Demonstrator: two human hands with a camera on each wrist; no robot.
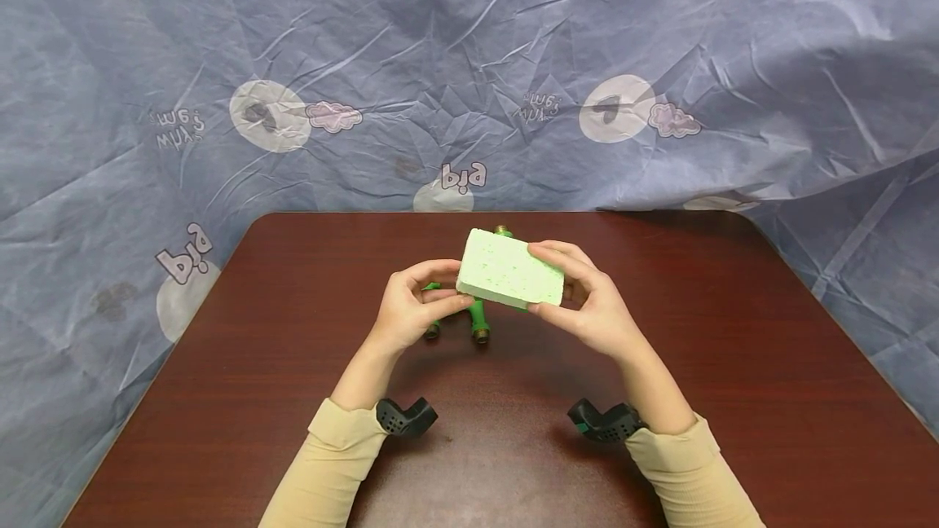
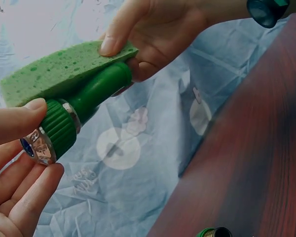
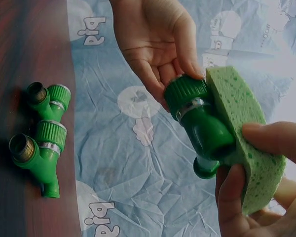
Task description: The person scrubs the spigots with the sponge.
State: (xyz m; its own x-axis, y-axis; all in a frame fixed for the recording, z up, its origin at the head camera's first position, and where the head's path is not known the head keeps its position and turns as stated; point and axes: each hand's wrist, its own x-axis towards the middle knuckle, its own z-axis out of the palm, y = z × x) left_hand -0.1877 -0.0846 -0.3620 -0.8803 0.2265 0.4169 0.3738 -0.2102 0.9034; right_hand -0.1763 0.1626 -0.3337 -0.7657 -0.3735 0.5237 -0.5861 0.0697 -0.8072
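Observation:
My left hand (image 1: pixel 411 300) holds a green plastic tap (image 2: pixel 101 91) by its ribbed knob end, thumb on one side and fingers on the other. A silver band circles the tap below the knob. My right hand (image 1: pixel 587 300) grips a light green sponge (image 1: pixel 513 267) between thumb and fingers. The sponge lies flat along the tap's side, and the right fingers also reach the tap's far end in the left wrist view. From the head view the sponge covers most of the held tap. Both hands are raised above the table.
On the brown table (image 1: pixel 477 463) lie more green taps (image 3: pixel 44 153) with brass threaded ends, behind the hands. A brass-tipped green end (image 1: pixel 502 231) shows past the sponge; I cannot tell whose it is. A printed blue-grey cloth (image 1: pixel 455 63) hangs behind the table.

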